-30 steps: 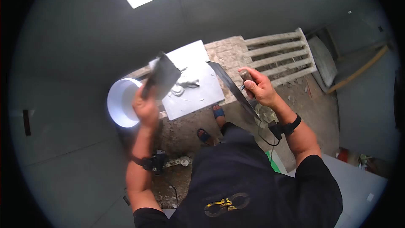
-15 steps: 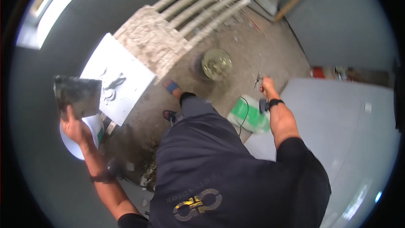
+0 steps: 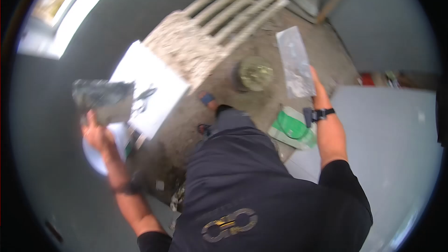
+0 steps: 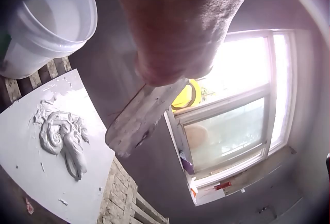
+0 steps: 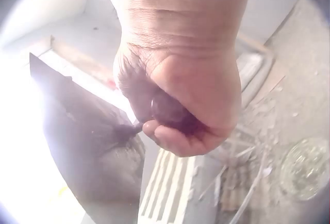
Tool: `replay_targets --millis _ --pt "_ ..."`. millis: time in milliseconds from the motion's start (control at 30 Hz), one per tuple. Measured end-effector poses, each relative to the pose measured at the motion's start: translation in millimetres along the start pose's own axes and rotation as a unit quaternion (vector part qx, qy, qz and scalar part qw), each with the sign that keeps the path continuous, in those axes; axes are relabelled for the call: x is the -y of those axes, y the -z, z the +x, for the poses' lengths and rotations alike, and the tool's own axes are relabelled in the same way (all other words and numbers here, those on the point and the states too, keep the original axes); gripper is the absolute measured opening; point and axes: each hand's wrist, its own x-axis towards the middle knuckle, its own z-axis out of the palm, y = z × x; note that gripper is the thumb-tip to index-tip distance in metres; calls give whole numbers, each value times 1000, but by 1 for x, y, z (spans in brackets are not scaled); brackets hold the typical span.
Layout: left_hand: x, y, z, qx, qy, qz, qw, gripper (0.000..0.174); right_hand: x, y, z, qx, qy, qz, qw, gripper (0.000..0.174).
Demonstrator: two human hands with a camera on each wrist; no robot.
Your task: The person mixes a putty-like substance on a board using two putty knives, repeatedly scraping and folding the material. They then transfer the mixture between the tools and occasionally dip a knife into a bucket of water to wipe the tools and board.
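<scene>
In the head view we are looking down past a dark shirt at both hands holding tools. At nine o'clock the left hand (image 3: 96, 133) is gripping a scraper (image 3: 103, 102), its dark face showing and the thumb side lying against it. Towards three o'clock the right hand (image 3: 319, 86) is curling its fingers round the handle of a trowel (image 3: 295, 63); the right wrist view is showing that fist closely. The trowel is looking pale and smeared, though we cannot tell paste from glare.

The paste (image 4: 64, 136) is lying in a soft heap on the white board (image 3: 151, 77), which is resting at ten o'clock on the slatted tabletop (image 3: 179, 37). A bucket (image 3: 100, 151) is standing at eight o'clock, partly behind the scraper.

As for trouble, we are judging that any wet paste on the tilted blades could be sliding off onto the floor, since neither is lying level. A swinging left arm could be knocking the bucket or shoving the board. With a tub (image 3: 255, 73) standing at one o'clock near one foot (image 3: 208, 100), and a green-and-white bag (image 3: 294, 130) lying towards four, a turning step could be causing a stumble.
</scene>
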Motion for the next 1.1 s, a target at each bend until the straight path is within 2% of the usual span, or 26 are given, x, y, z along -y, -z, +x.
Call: replay_targets --millis 33,67,133,167,233,267,333,367,400,567,700,800,933,1033,1067,1100 --pt "-10 -8 -8 -32 26 0 999 24 13 -39 -6 80 -22 -4 997 28" --pt "-5 -3 -10 -82 22 -8 996 21 23 -87 -13 149 -3 -44 988 29" --pt "5 13 -14 -102 19 -45 994 20 40 -168 -28 272 45 -117 954 32" --pt "-9 10 -26 -83 24 -75 993 24 52 -189 -40 325 35 -107 939 33" --pt "-25 2 -44 -118 42 -122 985 28 53 -245 -53 411 17 -102 906 35" --pt "-30 -2 -52 -126 46 -143 981 29 51 -263 -55 414 -68 -76 904 36" --pt "-28 5 -59 -146 58 -180 971 33 45 -304 -63 427 -162 -122 881 36" --pt "-30 5 -66 -155 54 -188 968 33 44 -323 -66 456 -163 -223 846 44" --pt "-31 1 -68 -165 53 -193 966 34 39 -341 -66 481 -176 -223 829 44" --pt "-29 7 -78 -168 17 -226 959 40 20 -404 -81 571 -243 -105 777 45" --pt "-32 8 -80 -184 33 -252 950 40 15 -430 -81 591 -273 -85 754 45" --pt "-39 2 -83 -162 16 -269 949 40 16 -437 -81 598 -281 -83 746 46" --pt "-45 -22 -89 -122 -11 -218 968 37 19 -440 -82 597 -291 -79 744 47" --pt "-41 -34 -105 -105 -35 -58 992 31 19 -445 -82 599 -296 -73 740 47" --pt "-47 -42 -108 -130 -34 8 991 25 20 -447 -80 598 -296 -68 741 47" --pt "-47 -40 -114 -113 -31 77 990 24 21 -448 -79 598 -296 -63 742 47"
